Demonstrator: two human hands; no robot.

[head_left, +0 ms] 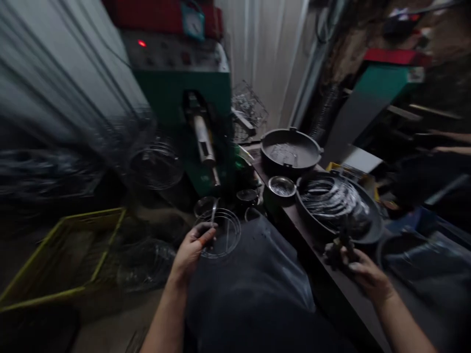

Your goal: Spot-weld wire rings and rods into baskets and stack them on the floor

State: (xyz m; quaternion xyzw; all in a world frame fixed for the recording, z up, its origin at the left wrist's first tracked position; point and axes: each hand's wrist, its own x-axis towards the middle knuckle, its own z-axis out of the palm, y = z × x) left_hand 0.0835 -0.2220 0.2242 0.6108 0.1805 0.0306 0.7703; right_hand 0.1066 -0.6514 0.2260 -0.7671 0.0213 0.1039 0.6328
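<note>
"What colour is the middle machine (169,98)?"
"Green below, red on top, with a bright red light (142,43)."
"The left crate (109,245)?"
"Yellow-rimmed. The dial (193,23) is teal around white."

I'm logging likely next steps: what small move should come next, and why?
Probably bring the right hand, with its dark item, toward the thin rings: the hands are well apart, and only the left hand grips the rings.

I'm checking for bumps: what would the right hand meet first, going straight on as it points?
The right hand would probably meet the nearer large pan first, at its rim; depth is unclear.
</note>
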